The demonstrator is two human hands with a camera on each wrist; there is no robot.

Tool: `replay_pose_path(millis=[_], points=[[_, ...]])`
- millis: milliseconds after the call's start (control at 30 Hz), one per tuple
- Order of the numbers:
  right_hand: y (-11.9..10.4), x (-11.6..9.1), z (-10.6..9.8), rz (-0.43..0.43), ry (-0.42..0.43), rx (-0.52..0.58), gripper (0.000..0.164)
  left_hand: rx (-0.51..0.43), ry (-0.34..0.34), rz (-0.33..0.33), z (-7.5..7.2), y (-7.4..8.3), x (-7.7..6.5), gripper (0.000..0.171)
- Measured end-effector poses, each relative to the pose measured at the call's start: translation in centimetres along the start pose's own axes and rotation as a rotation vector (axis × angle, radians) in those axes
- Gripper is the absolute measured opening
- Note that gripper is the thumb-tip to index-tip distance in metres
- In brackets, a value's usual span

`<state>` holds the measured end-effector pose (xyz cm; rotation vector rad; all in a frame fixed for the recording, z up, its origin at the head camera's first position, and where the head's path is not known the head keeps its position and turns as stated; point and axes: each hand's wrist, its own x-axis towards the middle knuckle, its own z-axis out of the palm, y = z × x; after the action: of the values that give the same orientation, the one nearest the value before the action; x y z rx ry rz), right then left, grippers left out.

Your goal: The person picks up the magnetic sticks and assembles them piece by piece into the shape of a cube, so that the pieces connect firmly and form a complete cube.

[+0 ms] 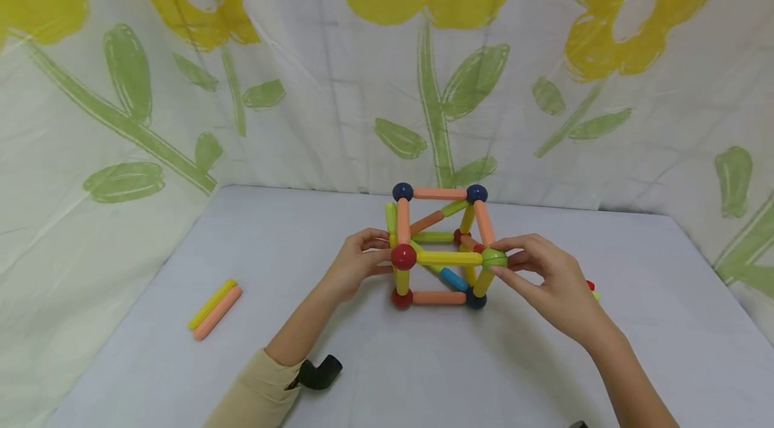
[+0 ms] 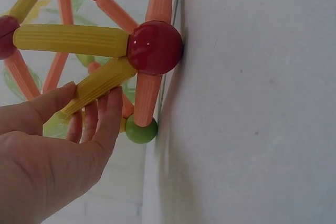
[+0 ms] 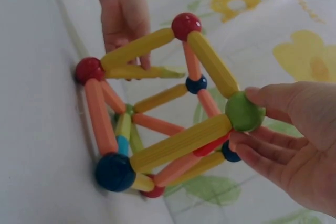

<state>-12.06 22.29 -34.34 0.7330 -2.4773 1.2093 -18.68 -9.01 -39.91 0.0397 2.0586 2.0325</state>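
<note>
A cube-like frame of magnetic rods and balls stands on the table between both hands. Its front has a red ball point(image 1: 403, 256) at upper left, a yellow rod point(image 1: 449, 258) across, and another red ball point(image 1: 402, 298) at lower left. My left hand point(image 1: 353, 265) is at the frame's left side; in the left wrist view its thumb and fingers pinch a slanting yellow rod point(image 2: 102, 85) that meets the lower red ball. My right hand point(image 1: 553, 280) pinches the green ball point(image 1: 494, 259) at the upper right front corner. Dark blue balls point(image 1: 476, 193) top the back.
A yellow rod point(image 1: 211, 304) and an orange rod point(image 1: 218, 314) lie side by side on the table at left. Small red and yellow-green pieces point(image 1: 590, 285) show partly behind my right hand. A flowered cloth point(image 1: 302, 78) hangs behind the table. A black fitting point(image 1: 320, 372) sticks out at my left sleeve.
</note>
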Motion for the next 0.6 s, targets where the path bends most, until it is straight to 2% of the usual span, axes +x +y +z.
replay_pose_path(millis=[367,600], points=[[0.03,0.01,-0.14,0.034,-0.007,0.002,0.033,0.024,-0.054,0.048,0.3,-0.25,0.14,0.035],[0.18,-0.03,-0.1,0.027,-0.007,0.007,0.034,0.033,-0.077,0.078,0.53,-0.09,-0.11,0.037]])
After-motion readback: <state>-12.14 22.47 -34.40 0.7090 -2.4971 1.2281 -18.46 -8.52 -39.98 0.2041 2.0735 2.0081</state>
